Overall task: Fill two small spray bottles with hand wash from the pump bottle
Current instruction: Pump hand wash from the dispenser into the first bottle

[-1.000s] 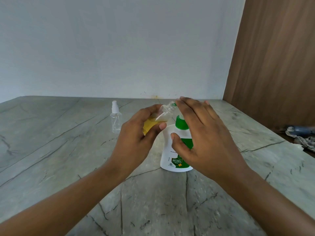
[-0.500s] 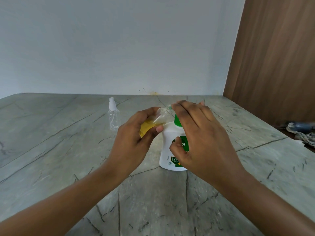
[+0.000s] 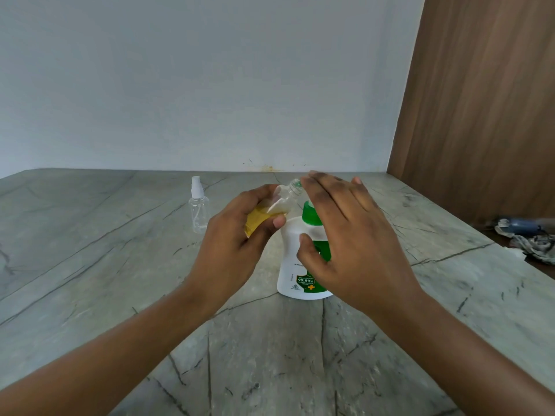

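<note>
One spray bottle [image 3: 282, 199], uncapped and part-filled, tilts gripped in the left hand [image 3: 234, 244], mouth at the top of the pump bottle [image 3: 292, 265]; the right hand [image 3: 354, 247] lies flat-fingered over its pump head. If that mouth drifts, wash could spill down the side.

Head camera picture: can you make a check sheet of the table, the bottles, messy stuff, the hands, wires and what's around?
Surface: grey veined stone table.
Job's things: held spray bottle, uncapped, tilted, part full of yellow liquid; pump bottle upright beside it; second spray bottle upright, capped, apart at left.
Clutter: crumpled cloth beyond the table's right edge.
Hands: left hand grips the tilted bottle; right hand lies over the pump head, fingers straight.
Cables: nothing seen.
Surroundings: pale wall, brown wooden panel.
</note>
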Demonstrator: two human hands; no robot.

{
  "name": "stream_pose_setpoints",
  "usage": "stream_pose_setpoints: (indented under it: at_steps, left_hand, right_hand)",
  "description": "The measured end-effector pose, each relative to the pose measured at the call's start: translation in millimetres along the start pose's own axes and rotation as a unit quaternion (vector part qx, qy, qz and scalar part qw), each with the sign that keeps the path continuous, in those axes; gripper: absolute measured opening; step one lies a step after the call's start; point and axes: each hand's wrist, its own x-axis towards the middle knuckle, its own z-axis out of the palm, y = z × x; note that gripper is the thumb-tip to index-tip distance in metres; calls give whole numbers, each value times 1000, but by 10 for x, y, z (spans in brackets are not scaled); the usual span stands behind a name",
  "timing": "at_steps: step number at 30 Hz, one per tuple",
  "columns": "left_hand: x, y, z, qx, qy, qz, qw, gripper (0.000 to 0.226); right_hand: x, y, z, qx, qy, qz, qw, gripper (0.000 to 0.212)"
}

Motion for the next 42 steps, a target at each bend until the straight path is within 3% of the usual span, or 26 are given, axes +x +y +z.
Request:
stream_pose_setpoints:
  at_steps: [26, 42]
  left_hand:
    - [-67, -64, 8, 4, -27, -9, 1000, 45]
    - [4, 14, 10, -12, -7, -11, 1000, 42]
  right_hand:
    - [-51, -45, 38, 5, 22, 3, 1000, 55]
    - [5, 29, 34, 8, 10, -7, 1000, 62]
